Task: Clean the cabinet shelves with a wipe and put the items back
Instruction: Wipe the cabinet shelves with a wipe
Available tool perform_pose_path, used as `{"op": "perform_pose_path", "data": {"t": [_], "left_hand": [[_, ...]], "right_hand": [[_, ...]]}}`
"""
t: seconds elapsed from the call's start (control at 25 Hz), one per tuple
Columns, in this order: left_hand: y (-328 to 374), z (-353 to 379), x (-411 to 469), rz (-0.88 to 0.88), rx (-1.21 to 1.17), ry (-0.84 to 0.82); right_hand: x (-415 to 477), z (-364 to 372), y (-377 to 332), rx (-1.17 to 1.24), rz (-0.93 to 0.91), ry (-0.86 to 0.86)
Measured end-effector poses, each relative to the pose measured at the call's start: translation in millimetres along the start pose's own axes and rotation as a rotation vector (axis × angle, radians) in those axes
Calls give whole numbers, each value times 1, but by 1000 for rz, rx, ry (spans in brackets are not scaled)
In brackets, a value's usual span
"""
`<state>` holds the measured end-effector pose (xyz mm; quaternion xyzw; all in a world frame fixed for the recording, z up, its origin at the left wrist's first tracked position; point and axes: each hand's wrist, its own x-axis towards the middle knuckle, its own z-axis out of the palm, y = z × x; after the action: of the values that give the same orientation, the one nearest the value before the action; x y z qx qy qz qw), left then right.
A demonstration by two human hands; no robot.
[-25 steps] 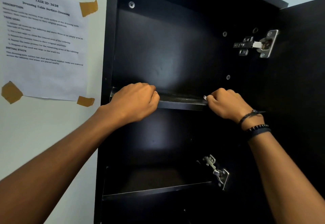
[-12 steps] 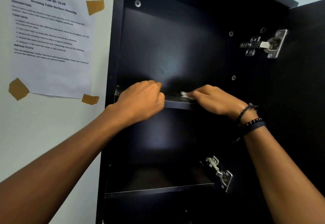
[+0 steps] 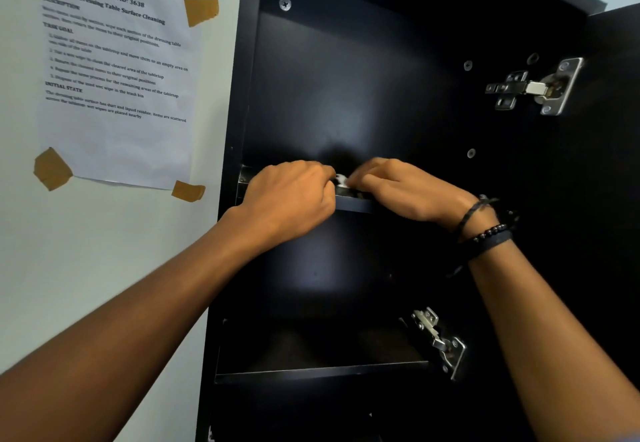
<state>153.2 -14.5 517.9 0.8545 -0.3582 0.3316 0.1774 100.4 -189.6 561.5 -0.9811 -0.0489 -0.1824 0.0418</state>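
Two metal hinges, an upper hinge (image 3: 535, 86) and a lower hinge (image 3: 438, 343), sit on the right inner wall of the dark cabinet (image 3: 346, 95), whose door (image 3: 613, 164) stands open at the right. Both forearms cross the opening.

On the front edge of the upper shelf (image 3: 349, 203), the left hand (image 3: 291, 195) rests with its fingers curled out of sight; whether they clamp anything cannot be told. The right hand (image 3: 398, 192), nearly touching the left, has its fingers curled on the white wipe (image 3: 341, 181), which shows in the gap between the two hands. Dark bracelets (image 3: 488, 230) circle the right wrist.

The shelf's right portion is unoccupied, as is the lower shelf (image 3: 318, 372).

Interior panels are glossy black. On the pale wall (image 3: 104, 251) to the left, a printed sheet (image 3: 117, 77) is taped at its corners.
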Motion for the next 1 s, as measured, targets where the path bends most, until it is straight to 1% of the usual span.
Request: {"op": "perform_pose_path", "data": {"t": [0.04,0.08,0.12,0.2,0.32,0.4,0.44,0.6,0.68,0.84,0.88,1.0], "left_hand": [[0,0,-1,3,12,15],[-1,0,-2,9,17,29],[-2,1,-3,16,19,41],[-5,2,-5,21,29,60],[-6,4,-4,38,37,83],[-5,5,-5,42,33,95],[-6,5,-5,41,33,101],[-8,7,-6,50,50,137],[-8,9,-4,52,62,152],[-6,13,-4,49,69,152],[-7,13,-3,42,73,151],[-8,14,-2,31,79,152]], "right_hand": [[5,4,-11,8,-72,1],[9,5,-16,7,-87,-13],[10,6,-13,7,-47,-30],[6,0,1,-71,104,-56],[-12,-22,28,-415,372,-87],[-21,-32,41,-510,480,-177],[-23,-35,43,-528,490,-219],[-36,-52,44,-593,396,-325],[-47,-62,49,-561,362,-295],[-42,-49,59,-419,397,-31],[-36,-41,57,-374,359,25],[-22,-19,28,-165,147,143]]}}
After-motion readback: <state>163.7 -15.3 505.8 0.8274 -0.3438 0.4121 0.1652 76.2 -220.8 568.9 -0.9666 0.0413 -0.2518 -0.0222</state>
